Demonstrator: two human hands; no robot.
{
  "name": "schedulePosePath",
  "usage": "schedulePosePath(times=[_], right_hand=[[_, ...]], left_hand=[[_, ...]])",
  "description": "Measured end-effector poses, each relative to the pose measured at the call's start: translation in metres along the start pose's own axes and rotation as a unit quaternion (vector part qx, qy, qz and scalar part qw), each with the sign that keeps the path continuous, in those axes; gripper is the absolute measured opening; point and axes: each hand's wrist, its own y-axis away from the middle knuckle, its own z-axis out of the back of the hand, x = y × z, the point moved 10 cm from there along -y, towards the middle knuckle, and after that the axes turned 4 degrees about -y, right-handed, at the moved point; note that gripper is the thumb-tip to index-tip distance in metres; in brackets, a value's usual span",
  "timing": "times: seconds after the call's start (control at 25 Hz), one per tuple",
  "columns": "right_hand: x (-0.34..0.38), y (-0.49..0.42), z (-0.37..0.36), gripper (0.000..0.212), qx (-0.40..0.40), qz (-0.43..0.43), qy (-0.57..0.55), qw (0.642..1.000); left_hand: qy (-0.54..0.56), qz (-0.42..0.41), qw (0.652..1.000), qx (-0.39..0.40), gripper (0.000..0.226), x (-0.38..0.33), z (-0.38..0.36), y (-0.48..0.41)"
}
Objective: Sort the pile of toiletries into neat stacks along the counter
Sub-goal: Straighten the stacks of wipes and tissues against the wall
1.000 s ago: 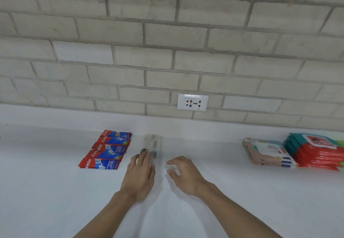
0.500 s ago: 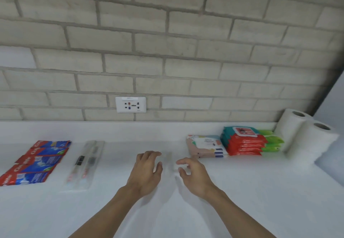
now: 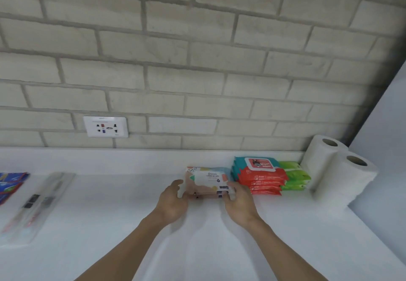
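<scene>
Toothpaste boxes [image 3: 11, 184] at far left edge, toothbrush packs [image 3: 37, 204] near them, blurred. Left hand [image 3: 173, 201] curled round left near corner of pink wipes stack [image 3: 208, 178], thumb up its side. Stack sits on counter [image 3: 114, 195] between both hands, near back wall. Right hand [image 3: 238, 204] grips right near corner, fingers wrapped over front edge. Red wipes stack [image 3: 260, 177] just beside it, then green packs [image 3: 294, 176], paper rolls [image 3: 336, 171] in corner.

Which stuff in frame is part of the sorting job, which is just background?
Job: pink wipes stack, held between left hand and right hand; red wipes stack; green wipes stack; paper rolls; toothbrush packs; toothpaste sachets.
Background: wall socket; brick wall.
</scene>
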Motion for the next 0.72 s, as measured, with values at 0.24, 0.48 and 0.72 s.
schedulePosePath(times=[0.24,0.48,0.72], right_hand=[[-0.033,-0.028,-0.024,0.055,0.079,-0.033,-0.022,0.996],[-0.045,-0.04,-0.036,0.068,0.07,-0.035,-0.001,0.997],[-0.034,-0.043,-0.034,0.056,0.045,-0.029,0.018,0.998]], left_hand=[[0.015,0.034,0.999,-0.008,0.036,0.003,-0.029,-0.034],[0.007,0.016,0.997,-0.07,0.025,0.003,-0.033,-0.046],[0.035,-0.007,0.997,-0.072,0.024,0.009,-0.029,-0.05]])
